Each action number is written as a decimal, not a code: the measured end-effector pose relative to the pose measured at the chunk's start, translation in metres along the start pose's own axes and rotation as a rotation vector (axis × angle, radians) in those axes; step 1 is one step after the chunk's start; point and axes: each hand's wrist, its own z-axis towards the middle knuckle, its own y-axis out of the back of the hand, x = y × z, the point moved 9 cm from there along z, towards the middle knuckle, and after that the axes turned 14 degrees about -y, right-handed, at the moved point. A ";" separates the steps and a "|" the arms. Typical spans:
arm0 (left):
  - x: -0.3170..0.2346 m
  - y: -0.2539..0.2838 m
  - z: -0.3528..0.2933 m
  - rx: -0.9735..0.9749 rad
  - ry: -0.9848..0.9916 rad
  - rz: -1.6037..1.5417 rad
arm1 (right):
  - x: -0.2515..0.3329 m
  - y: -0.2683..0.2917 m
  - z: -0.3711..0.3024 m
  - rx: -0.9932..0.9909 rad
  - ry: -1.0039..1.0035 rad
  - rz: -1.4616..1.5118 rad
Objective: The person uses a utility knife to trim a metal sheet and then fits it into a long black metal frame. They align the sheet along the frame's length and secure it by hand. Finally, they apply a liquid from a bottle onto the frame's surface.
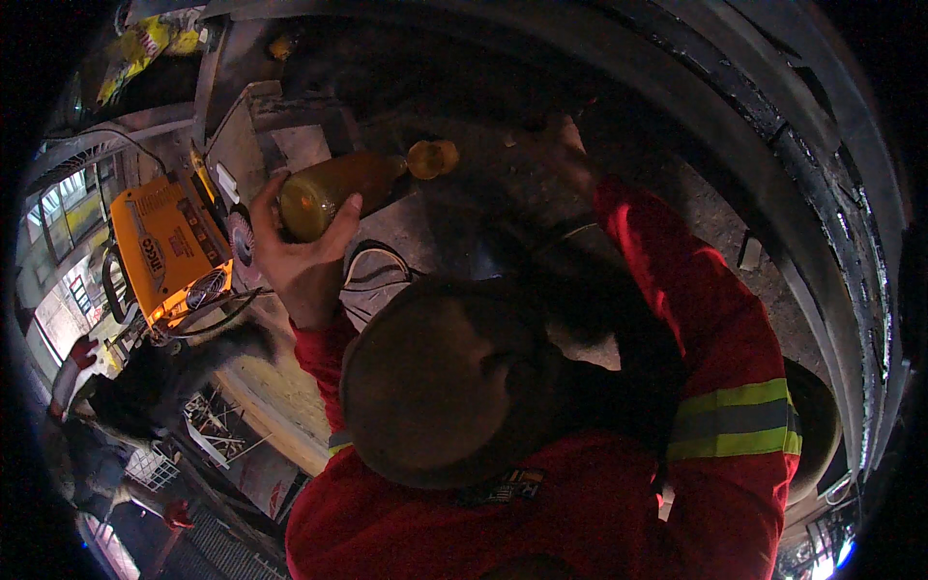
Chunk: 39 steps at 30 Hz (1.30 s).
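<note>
My left hand (pixel 319 246) is wrapped round the lower end of a bottle (pixel 353 188) that looks amber or green. The bottle lies tilted on its side, its base towards me and its narrow end pointing right. Right at that end is a small yellow-orange cup-like piece (pixel 432 159); whether the two are joined I cannot tell. My right hand (pixel 570 159) reaches forward into deep shadow at the end of a red sleeve. Its fingers are too dark to read, and I cannot see what it touches.
An orange welding machine (pixel 169 246) stands at the left, with a round abrasive disc (pixel 241 237) beside it. A large brown rounded shape (pixel 435 387) blocks the middle. Another person with red gloves (pixel 177 514) is at lower left. Long metal beams (pixel 822 164) curve along the right.
</note>
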 end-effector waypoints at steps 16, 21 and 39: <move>-0.006 0.002 0.003 0.015 -0.025 0.102 | -0.012 -0.008 0.013 -0.074 0.008 0.010; -0.006 -0.002 0.003 -0.013 -0.034 0.054 | -0.010 -0.003 0.005 -0.012 -0.067 0.017; 0.004 -0.009 0.003 0.014 -0.010 0.065 | 0.002 0.008 -0.006 -0.023 -0.086 -0.001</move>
